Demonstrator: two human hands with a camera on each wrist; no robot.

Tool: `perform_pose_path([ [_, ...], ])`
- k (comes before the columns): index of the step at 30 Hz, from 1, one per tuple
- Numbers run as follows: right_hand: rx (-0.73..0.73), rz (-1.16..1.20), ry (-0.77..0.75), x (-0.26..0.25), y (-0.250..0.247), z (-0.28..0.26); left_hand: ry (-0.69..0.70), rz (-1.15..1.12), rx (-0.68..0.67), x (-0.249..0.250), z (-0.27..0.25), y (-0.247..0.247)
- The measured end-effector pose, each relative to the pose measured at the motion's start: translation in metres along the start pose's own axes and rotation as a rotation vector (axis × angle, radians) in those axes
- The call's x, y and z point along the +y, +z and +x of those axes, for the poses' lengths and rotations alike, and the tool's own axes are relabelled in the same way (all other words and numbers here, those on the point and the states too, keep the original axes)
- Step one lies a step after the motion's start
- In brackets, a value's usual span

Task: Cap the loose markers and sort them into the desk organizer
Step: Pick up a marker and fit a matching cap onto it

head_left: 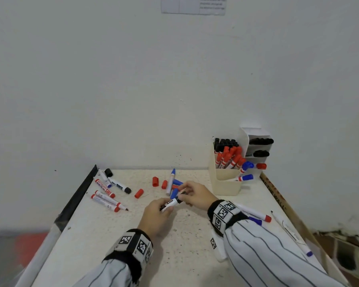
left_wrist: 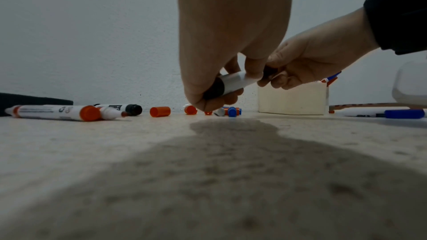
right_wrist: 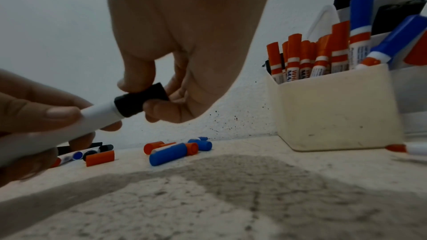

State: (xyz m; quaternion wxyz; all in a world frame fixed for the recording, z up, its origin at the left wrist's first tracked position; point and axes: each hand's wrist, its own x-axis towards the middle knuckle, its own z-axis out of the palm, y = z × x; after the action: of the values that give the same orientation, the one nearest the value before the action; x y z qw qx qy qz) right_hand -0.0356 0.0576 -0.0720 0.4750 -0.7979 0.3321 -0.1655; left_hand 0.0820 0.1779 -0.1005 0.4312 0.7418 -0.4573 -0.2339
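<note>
Above the middle of the table my left hand grips the white barrel of a black marker. My right hand pinches the black cap that sits on the marker's end, thumb and fingers round it. Loose red caps and blue caps lie just behind the hands, beside an uncapped blue marker. The cream desk organizer at the back right holds several red, black and blue markers.
Several red and black markers lie at the table's left, with a black cap near the back. More markers lie under my right forearm. A wooden strip runs along the right edge. The wall stands close behind.
</note>
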Motion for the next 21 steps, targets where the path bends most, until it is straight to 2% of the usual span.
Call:
perform_pose_path([
  [5, 0.011, -0.075, 0.064, 0.009, -0.003, -0.001, 0.024, 0.015, 0.002, 0.000, 0.001, 0.004],
  [9, -0.006, -0.083, 0.057, 0.011, 0.002, 0.000, 0.031, 0.065, -0.027, 0.000, -0.001, 0.005],
  [13, 0.019, 0.019, 0.094, 0.011, 0.006, 0.001, 0.049, 0.108, -0.072, -0.003, 0.001, 0.006],
  [16, 0.003, 0.128, 0.127, 0.008, 0.008, 0.001, 0.078, 0.092, -0.029, -0.001, 0.000, 0.006],
  [21, 0.108, -0.042, 0.124, 0.005, 0.010, 0.003, 0.129, 0.076, 0.014, 0.000, -0.001, 0.008],
])
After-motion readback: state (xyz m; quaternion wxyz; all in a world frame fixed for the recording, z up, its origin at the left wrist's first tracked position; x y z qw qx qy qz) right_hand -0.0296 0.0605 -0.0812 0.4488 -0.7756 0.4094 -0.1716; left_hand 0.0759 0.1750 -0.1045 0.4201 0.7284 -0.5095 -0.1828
